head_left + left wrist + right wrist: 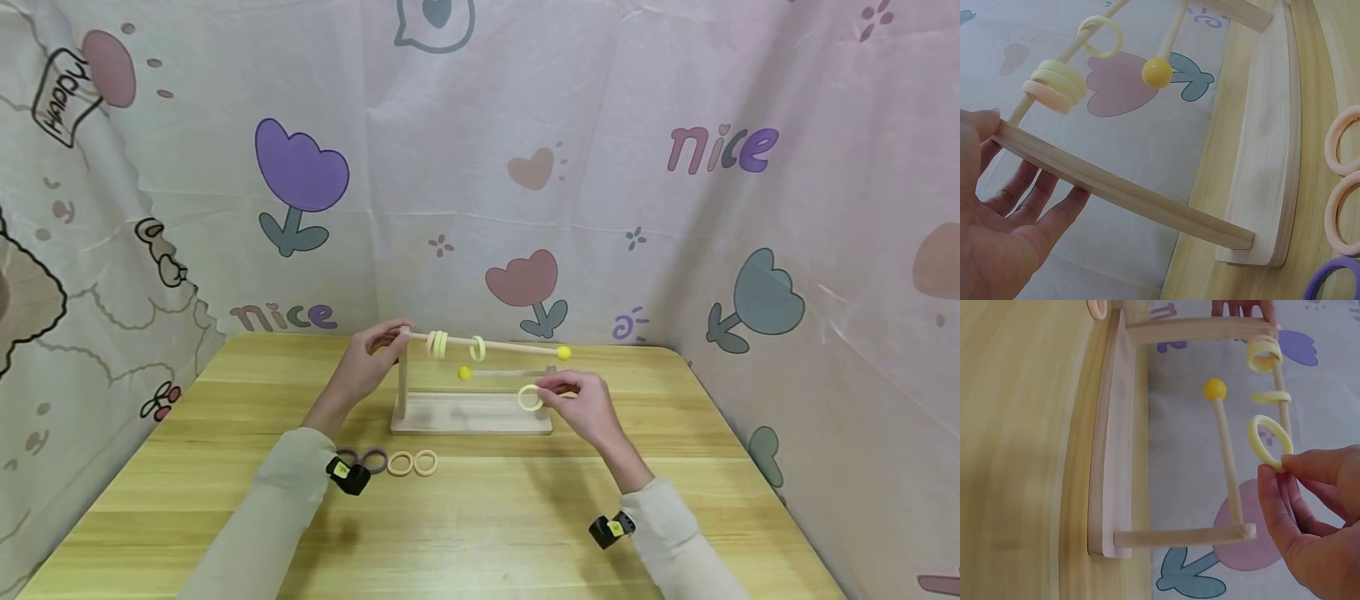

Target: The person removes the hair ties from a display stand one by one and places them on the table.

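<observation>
My left hand (362, 364) grips the top of a wooden upright post (1122, 186), thumb on one side and fingers on the other. The post belongs to a wooden stand with a flat base (472, 414). From its top runs an upper rod (517, 347) with a yellow ball at the far end. One peach and two pale yellow rings (1057, 81) hang near the post, and another pale yellow ring (1271, 397) hangs farther along. My right hand (583, 406) pinches a pale yellow ring (1254, 439) between thumb and fingers, below the upper rod and apart from it.
A lower rod (1227, 456) with a yellow ball (465, 373) points left from the shorter right post (1179, 537). On the table before the stand lie two peach rings (1333, 144) and two purple rings (1318, 276), one partly behind the left wrist camera (351, 477). A printed cloth hangs behind.
</observation>
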The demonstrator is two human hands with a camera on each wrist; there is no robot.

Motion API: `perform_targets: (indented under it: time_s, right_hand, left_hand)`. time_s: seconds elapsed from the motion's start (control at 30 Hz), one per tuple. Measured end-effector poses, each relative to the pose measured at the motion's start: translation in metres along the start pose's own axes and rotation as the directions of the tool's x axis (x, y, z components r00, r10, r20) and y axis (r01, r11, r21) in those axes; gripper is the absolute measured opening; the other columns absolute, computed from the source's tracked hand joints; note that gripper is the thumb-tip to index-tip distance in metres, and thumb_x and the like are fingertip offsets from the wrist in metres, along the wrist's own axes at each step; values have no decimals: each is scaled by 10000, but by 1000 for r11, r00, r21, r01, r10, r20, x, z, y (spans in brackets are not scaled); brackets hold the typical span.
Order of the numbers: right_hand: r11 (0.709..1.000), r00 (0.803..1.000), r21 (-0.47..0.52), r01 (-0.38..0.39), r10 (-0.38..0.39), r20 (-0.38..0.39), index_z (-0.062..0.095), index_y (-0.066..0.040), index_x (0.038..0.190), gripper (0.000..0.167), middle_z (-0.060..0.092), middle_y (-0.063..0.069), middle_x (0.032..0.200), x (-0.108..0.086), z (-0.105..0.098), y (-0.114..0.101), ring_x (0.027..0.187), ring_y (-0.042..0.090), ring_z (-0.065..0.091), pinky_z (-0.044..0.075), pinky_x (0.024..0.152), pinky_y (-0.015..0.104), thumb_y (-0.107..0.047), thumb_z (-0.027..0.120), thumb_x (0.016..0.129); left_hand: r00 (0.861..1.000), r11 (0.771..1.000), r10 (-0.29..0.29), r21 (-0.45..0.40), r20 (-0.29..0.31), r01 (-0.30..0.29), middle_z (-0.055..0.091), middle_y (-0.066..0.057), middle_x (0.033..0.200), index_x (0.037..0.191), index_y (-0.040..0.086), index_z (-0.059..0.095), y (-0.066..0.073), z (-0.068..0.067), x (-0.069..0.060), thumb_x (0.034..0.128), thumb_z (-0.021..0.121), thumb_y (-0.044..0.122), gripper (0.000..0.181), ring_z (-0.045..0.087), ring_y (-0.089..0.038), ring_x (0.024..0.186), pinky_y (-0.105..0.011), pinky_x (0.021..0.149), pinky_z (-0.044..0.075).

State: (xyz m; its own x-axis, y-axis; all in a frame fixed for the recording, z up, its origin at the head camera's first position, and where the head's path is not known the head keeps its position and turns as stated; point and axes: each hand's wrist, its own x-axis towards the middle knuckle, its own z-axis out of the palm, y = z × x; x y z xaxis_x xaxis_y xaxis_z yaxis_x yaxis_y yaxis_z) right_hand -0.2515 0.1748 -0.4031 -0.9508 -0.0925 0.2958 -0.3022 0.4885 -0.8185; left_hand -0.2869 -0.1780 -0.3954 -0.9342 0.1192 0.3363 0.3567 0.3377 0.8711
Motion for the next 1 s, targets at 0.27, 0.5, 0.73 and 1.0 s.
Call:
perform_targets:
  time_s: [0.27, 0.5, 0.73, 1.0]
  right_hand:
    - [1000, 998, -15, 10, -9, 61, 801, -10, 945, 71, 785, 167, 955, 0, 11, -1, 816, 136, 698, 531, 645, 159, -19, 792, 875]
    - [1000, 994, 5, -16, 15, 111, 800, 8, 944, 70, 776, 179, 986, 0, 22, 6, 801, 148, 697, 527, 613, 156, 0, 782, 878]
    - [999, 988, 16, -48, 45, 147, 802, 16, 950, 73, 786, 175, 980, 2, 33, 12, 748, 127, 689, 517, 600, 160, -2, 778, 883]
    - [998, 980, 46, -47, 38, 194, 800, 16, 946, 69, 782, 184, 975, -2, 47, 17, 718, 115, 666, 519, 591, 166, -4, 771, 886]
  left_hand:
    - [1000, 1000, 9, 1, 2, -9, 650, -162, 1296, 1383, 83, 631, 1, 0, 0, 1064, 578, 329, 405, 591, -153, 1116, -200, 867, 561]
    - [1000, 1000, 10, -8, 3, -10, 648, -161, 1294, 1380, 89, 634, 1, 0, 0, 1063, 583, 316, 393, 593, -148, 1118, -161, 846, 547]
    - [1000, 1000, 8, -13, 4, -8, 647, -169, 1288, 1372, 94, 641, 2, 0, 0, 1065, 580, 319, 386, 591, -156, 1126, -157, 850, 544]
    - [1000, 1000, 17, -8, 2, -17, 643, -190, 1277, 1362, 86, 644, 1, 0, 0, 1071, 568, 301, 369, 593, -128, 1114, -162, 858, 543]
